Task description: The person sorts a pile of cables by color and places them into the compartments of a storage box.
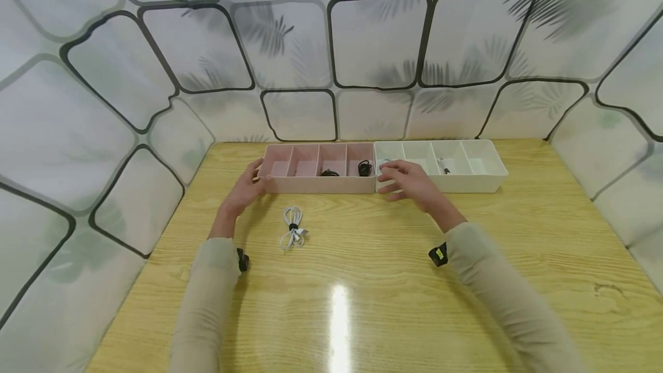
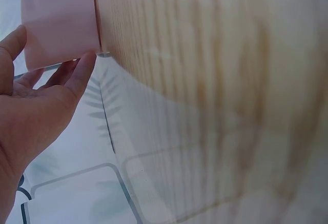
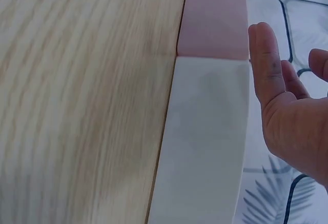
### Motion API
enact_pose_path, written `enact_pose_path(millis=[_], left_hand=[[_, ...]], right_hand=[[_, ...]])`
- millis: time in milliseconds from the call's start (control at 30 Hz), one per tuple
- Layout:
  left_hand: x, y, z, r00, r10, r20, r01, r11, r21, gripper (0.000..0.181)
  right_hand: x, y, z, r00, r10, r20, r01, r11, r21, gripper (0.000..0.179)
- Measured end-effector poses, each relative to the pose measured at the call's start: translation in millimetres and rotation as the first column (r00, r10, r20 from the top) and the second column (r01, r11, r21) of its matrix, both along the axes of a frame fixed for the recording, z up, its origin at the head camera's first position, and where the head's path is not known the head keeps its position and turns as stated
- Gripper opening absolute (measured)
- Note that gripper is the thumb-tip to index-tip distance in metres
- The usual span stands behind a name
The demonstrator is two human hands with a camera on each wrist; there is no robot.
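Note:
A pink box (image 1: 321,185) with a row of compartments stands end to end with a matching white box (image 1: 466,184). My left hand (image 1: 246,189) holds the pink box's left end, thumb at the front top corner and fingers against the end wall, as the left wrist view (image 2: 38,116) shows. My right hand (image 1: 411,184) hovers with extended fingers over the white box's leftmost compartment, where a pale item (image 1: 383,162) is partly hidden. Nothing shows between its fingers. Black cables (image 1: 365,168) lie in the pink box's two right compartments.
On the wooden table (image 1: 383,304), in front of the pink box, lies a bundled white USB cable (image 1: 293,228) with a black tie. A small black-and-white item (image 1: 444,168) sits in the white box's third compartment. Patterned fabric (image 1: 383,45) surrounds the table's back and sides.

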State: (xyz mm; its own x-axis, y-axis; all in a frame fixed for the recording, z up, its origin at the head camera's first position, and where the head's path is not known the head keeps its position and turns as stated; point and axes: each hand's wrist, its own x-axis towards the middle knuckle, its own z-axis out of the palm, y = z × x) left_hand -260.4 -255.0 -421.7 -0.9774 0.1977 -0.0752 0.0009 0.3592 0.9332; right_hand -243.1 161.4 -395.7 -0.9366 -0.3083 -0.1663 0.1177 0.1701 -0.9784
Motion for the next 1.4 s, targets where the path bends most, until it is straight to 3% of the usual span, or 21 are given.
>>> enact_pose_path(millis=[367,600,733,833,1133,1400], left_hand=[[-1.1,-0.9,-2.5,1.0,0.004,-0.014,-0.004,1.0,0.01,0.066],[15.9,10.6,27.3,1.0,-0.011,0.028,0.01,0.999,0.036,0.066],[17.1,10.7,29.6,1.0,-0.009,0.023,0.009,1.0,0.025,0.065],[14.1,9.4,27.1,1.0,-0.009,0.022,0.008,1.0,0.025,0.066],[-3.8,-0.1,-2.2,1.0,0.009,0.002,-0.009,1.0,0.005,0.069],[-2.9,-1.1,-2.1,1.0,0.006,-0.002,-0.006,1.0,0.007,0.07]], right_hand=[[0.6,-36,-12.0,0.998,0.056,0.039,-0.056,0.998,0.012,0.045],[5.6,-59,-15.7,0.993,0.102,0.057,-0.104,0.994,0.027,0.043],[8.2,-71,-17.1,0.99,0.131,0.045,-0.133,0.99,0.043,0.041],[9.9,-80,-18.4,0.988,0.149,0.038,-0.15,0.988,0.046,0.041],[18.3,-107,-19.0,0.987,0.163,0.001,-0.163,0.985,0.058,0.042],[18.9,-124,-20.7,0.985,0.171,0.009,-0.171,0.981,0.092,0.046]])
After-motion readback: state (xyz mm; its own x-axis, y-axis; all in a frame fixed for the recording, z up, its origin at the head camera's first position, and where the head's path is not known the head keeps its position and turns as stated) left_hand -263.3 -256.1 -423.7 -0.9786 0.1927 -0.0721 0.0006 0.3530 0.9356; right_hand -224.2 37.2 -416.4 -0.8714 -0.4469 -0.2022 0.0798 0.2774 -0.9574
